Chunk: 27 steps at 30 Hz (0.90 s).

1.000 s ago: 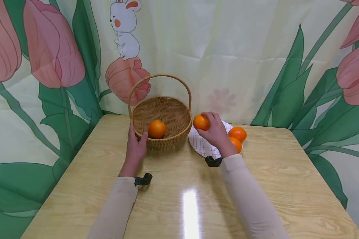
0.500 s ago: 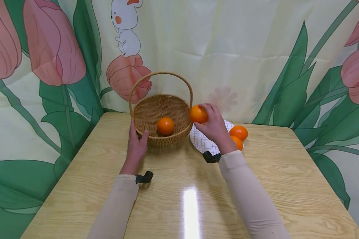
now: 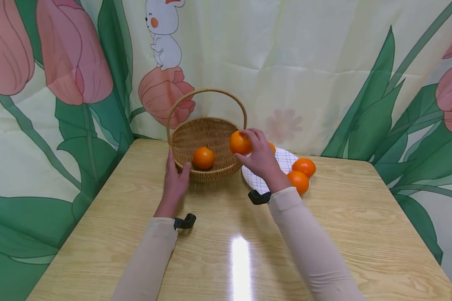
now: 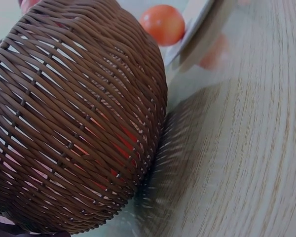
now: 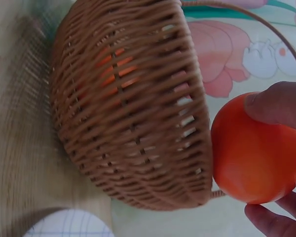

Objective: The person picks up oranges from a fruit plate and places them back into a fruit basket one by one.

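In the head view my right hand [image 3: 261, 156] pinches an orange [image 3: 240, 143] between thumb and fingers, at the right rim of a wicker basket [image 3: 207, 173]. The right wrist view has this orange [image 5: 256, 153] overlapping the edge of the basket [image 5: 138, 113]. My left hand [image 3: 176, 177] holds the basket's front left side, thumb at the rim and fingers along the outside. Another orange [image 3: 204, 158] lies inside the basket; in both wrist views it shows red through the weave. The arched handle [image 3: 211, 90] stands upright.
Right of the basket sits a white checked plate [image 3: 254, 179], with two oranges [image 3: 298, 182] at its right side and a third [image 3: 272, 147] partly hidden behind my right hand. A floral curtain [image 3: 286, 83] hangs behind the wooden table [image 3: 211, 251].
My right hand has carried its orange left from over the plate to the basket's rim. The orange in the basket has rolled right, then slightly back. The left hand stays at the basket.
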{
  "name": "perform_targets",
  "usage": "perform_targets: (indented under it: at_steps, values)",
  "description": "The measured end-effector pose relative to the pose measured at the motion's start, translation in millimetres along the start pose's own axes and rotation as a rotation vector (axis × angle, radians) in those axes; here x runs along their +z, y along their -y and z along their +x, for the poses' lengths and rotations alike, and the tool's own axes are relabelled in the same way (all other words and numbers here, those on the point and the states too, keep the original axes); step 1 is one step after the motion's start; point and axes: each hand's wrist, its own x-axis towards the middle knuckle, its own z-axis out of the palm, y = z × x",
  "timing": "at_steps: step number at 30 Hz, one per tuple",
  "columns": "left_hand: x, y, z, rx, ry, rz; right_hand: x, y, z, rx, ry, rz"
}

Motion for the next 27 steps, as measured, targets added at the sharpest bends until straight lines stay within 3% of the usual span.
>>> perform_targets:
  at_steps: [27]
  values:
    - [1.9, -5.8, -1.2, -0.03, 0.011, 0.001, 33.7, 12.9, 17.6, 0.063, 0.21, -0.052]
